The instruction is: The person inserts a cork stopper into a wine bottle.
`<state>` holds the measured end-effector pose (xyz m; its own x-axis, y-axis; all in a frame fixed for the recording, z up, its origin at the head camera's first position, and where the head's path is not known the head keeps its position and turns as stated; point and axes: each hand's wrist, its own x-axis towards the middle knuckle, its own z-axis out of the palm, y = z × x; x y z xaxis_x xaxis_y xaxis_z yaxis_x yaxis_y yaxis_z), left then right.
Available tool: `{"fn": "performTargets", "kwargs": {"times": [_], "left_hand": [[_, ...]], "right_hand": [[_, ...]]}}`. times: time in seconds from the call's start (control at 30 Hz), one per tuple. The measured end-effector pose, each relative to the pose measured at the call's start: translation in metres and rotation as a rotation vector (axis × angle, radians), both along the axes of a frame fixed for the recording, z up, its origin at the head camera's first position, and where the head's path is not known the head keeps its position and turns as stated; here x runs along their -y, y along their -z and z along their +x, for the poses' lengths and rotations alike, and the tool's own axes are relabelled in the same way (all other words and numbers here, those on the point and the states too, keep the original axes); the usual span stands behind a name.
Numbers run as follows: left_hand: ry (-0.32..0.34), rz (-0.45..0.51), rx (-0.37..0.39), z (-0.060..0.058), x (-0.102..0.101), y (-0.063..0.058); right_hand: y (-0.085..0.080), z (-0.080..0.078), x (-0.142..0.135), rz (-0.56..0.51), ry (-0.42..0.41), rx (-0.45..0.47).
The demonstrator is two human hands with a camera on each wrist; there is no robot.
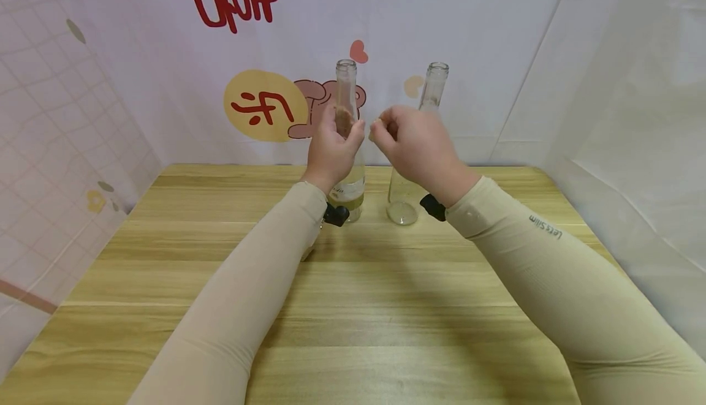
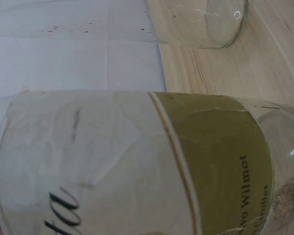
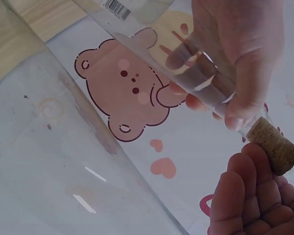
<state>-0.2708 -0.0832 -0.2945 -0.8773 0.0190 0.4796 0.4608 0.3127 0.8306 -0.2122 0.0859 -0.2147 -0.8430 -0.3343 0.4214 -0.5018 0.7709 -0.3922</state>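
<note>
My left hand point(image 1: 330, 151) grips a clear glass wine bottle point(image 1: 346, 80) around its upper body. This bottle stands upright and has a white and olive label point(image 2: 215, 147). Low inside it, a brown cork point(image 2: 288, 198) shows through the glass in the left wrist view. Just to the right, my right hand point(image 1: 416, 144) pinches another cork point(image 3: 273, 147) between thumb and fingers. In the right wrist view that cork overlaps the bottle by the left thumb. A second clear bottle point(image 1: 401, 212), partly hidden behind my right hand, stands on the table.
The wooden table point(image 1: 353, 307) runs back to a white wall cloth point(image 1: 485, 43) with red lettering and a pink bear point(image 3: 132, 83). Pale cloth also hangs at both sides. Dark wrist straps point(image 1: 433, 208) sit at my sleeve cuffs.
</note>
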Motion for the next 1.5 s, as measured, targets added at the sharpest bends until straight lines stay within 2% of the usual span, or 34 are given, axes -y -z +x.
{"fn": "performTargets", "kwargs": {"times": [0.27,0.83,1.07,1.5], "left_hand": [[-0.004,0.005,0.002,0.0,0.0,0.001],[-0.033,-0.033,0.014,0.002,0.0,0.0],[-0.022,-0.029,0.014,0.001,0.0,0.001],[-0.01,-0.019,0.001,0.002,0.002,0.0]], "right_hand": [[-0.01,-0.002,0.002,-0.029,-0.003,-0.079],[-0.035,-0.004,0.009,-0.106,-0.012,-0.153],[-0.045,-0.009,0.01,-0.139,-0.023,-0.184],[-0.063,-0.015,0.022,-0.113,-0.009,-0.202]]}}
